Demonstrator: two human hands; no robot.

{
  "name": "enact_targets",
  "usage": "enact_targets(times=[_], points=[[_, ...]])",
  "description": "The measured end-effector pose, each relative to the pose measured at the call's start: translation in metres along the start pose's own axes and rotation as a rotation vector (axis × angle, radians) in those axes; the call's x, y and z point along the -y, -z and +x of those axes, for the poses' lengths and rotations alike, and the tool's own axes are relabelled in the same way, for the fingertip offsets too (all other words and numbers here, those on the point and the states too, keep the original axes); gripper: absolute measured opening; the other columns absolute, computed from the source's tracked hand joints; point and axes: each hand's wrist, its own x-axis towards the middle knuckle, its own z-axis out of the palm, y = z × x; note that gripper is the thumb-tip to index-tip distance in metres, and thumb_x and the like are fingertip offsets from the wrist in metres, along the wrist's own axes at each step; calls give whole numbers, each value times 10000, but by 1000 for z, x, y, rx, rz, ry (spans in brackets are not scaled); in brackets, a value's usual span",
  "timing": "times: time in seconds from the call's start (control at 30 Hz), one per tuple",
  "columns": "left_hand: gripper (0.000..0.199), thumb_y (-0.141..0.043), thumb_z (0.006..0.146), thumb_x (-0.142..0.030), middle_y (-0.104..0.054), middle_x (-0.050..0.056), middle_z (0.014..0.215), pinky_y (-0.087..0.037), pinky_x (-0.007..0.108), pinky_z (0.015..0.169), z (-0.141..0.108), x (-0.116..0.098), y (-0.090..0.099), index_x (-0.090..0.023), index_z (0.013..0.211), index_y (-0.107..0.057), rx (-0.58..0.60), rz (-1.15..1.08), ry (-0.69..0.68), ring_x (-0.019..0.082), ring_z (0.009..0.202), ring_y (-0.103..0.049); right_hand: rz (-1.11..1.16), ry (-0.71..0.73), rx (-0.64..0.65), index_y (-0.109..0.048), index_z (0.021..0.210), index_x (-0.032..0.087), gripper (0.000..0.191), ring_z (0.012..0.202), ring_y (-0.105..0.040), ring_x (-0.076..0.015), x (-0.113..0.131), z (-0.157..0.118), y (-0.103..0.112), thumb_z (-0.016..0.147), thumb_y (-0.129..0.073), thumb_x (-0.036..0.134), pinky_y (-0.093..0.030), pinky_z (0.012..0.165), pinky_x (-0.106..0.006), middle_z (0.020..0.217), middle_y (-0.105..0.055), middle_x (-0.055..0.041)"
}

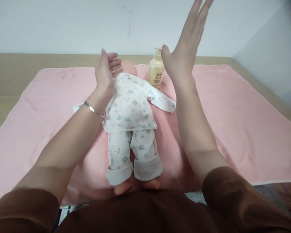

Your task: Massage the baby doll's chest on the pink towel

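A baby doll (132, 103) in white patterned top and trousers lies on a pink blanket (232, 123), its head away from me and its feet near my body. My left hand (107, 69) is beside the doll's head and shoulder, fingers curved loosely and apart, holding nothing; whether it touches the doll I cannot tell. Raised to the right, my right hand (184, 45) has its fingers stretched out and its thumb apart, with nothing in it. Between that hand and the doll's head stands a yellow pump bottle (156, 71), its pump top partly beside my thumb.
The blanket covers a wooden surface (14, 77) that shows along the back and left. Behind it rises a pale wall (63, 29) with a crack. A silver bracelet (94, 110) circles my left wrist.
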Motion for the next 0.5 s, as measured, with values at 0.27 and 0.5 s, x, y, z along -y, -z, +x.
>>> enact_targets(times=[0.27,0.5], points=[[772,-88,1079,-636,-556,117,1604,-594,311,1031,29,-53,-57,-187,1640,-369,258,-265,180,178,1337,-657,100,53,173,-35,1750,184,959,1734,27,-214,-7,-3,-16,879,-422,289,-146,1415,-557,1839,32,38],[975,178,978,-637,-736,184,1217,-585,366,927,77,-28,-85,-150,1513,-475,339,95,108,185,1099,-702,99,137,398,-111,1740,181,998,1730,-85,-195,-7,-10,-39,797,-422,83,-83,1444,-556,1841,-49,26]])
